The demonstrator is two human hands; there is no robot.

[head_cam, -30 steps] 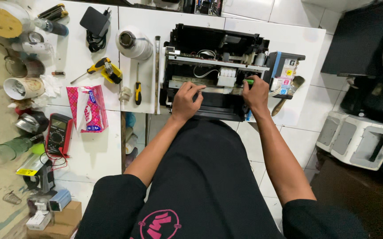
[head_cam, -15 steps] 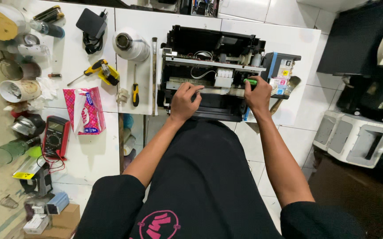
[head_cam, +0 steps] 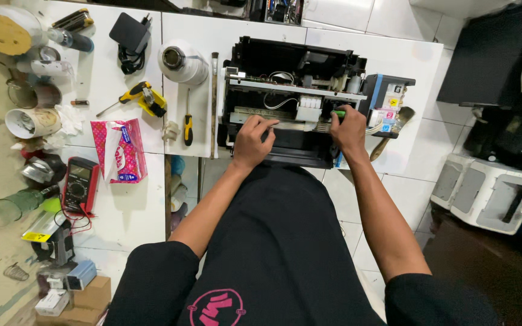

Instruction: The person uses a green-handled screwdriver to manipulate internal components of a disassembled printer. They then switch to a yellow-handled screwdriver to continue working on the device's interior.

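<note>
Far left edge of desk (head_cam: 122, 205): cups, sanding disc, multimeter (head_cam: 80, 184). Next, pink tissue pack (head_cam: 119, 151), yellow cordless driver (head_cam: 146, 99), screwdriver (head_cam: 187, 124) and paper roll (head_cam: 182, 61) toward the far edge. Centre, at the near edge: opened black printer (head_cam: 291, 78), cover off. Left hand (head_cam: 253, 140) resting on its front rail, fingers curled, nothing held. Right hand (head_cam: 348, 128) closed around a green-handled tool (head_cam: 339, 113) at the printer's right side. Ink tank unit (head_cam: 387, 99) just beside.
</note>
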